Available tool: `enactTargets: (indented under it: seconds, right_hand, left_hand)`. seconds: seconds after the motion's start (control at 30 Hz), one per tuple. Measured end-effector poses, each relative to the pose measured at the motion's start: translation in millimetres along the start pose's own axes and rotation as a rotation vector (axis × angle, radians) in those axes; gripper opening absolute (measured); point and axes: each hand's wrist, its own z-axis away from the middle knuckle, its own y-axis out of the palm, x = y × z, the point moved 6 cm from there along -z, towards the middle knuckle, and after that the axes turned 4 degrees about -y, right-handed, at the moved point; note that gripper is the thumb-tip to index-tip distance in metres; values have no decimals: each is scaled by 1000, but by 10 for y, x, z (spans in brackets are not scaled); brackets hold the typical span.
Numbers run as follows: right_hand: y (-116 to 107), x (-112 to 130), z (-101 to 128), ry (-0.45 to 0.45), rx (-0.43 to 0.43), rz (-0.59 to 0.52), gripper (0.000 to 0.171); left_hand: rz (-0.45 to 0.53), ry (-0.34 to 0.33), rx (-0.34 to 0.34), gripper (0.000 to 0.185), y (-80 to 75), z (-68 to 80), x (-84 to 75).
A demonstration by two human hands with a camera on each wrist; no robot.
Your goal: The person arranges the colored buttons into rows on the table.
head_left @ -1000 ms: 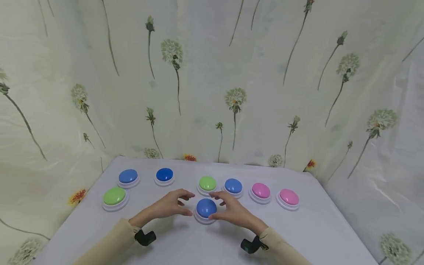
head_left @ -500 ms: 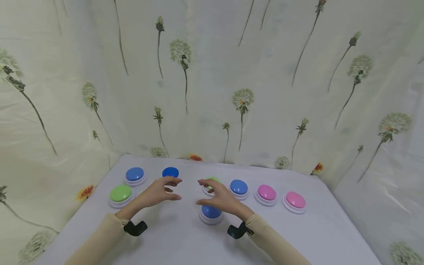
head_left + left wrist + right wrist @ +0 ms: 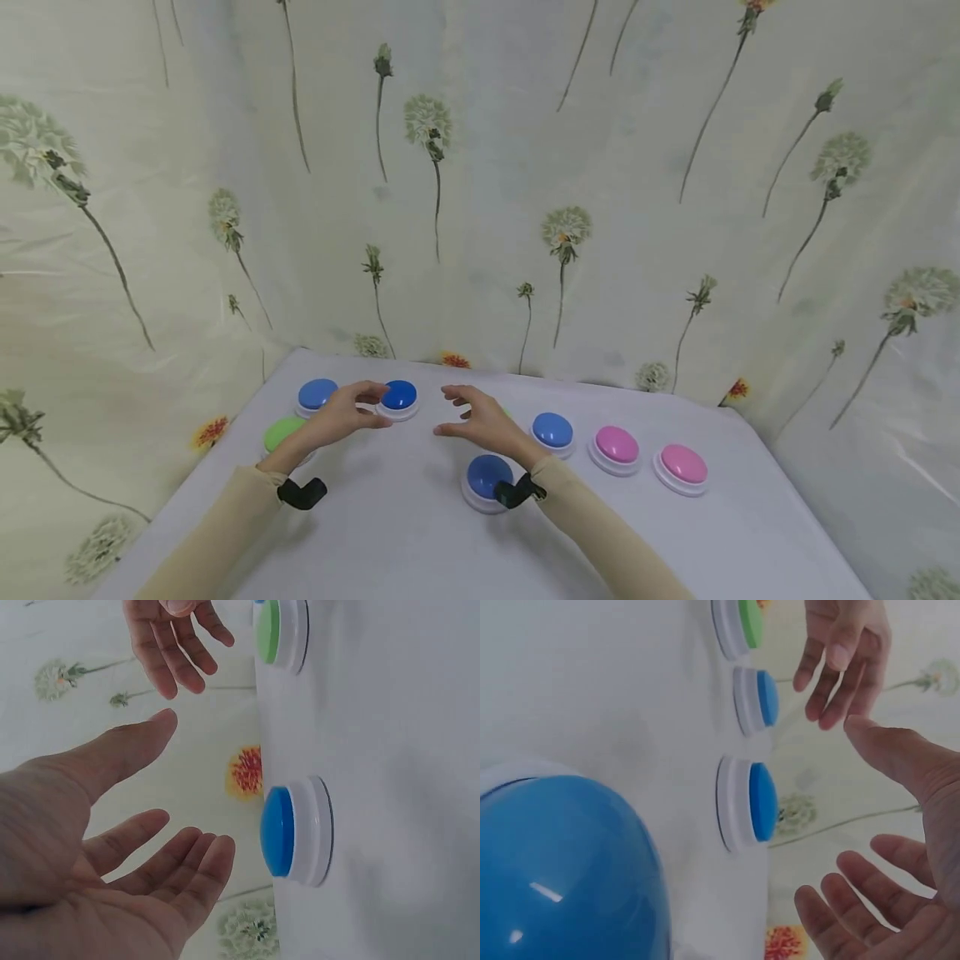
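Observation:
Both hands hover above the white table with nothing in their grasp, palms facing each other, fingers loosely bent. My left hand is nearest a dark blue push button on a white round base; in the left wrist view that blue button stands apart from the fingertips. To its right is my right hand, hiding most of a green button. Below the right wrist sits the front blue button, partly covered by the wrist camera; the right wrist view shows this blue button large and close.
At the far left are a blue button and a green button, partly behind the left arm. Rightward stand another blue button and two pink buttons, one inner pink button and one outer pink button. A flowered curtain surrounds the table.
Both hands have moved up and away from the front blue button, toward the back left. The right hand has left that button's side. The head view has shifted slightly left.

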Motion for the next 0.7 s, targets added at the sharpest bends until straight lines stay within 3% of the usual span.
enactTargets:
  seconds: [0.4,0.57,0.7]
  right_hand:
    - [290,-218,-489,130,2,17,75]
    - [457,-294,-622,189,19,-10,85]
    - [545,-343,-682,217,1,-15,89]
  left_hand:
    - [-121,-209,-42,74,-18,-351,370]
    - [-105,-270,-37,83,56,-465,587]
    - [-81,-281,-29,86,130,-525,705]
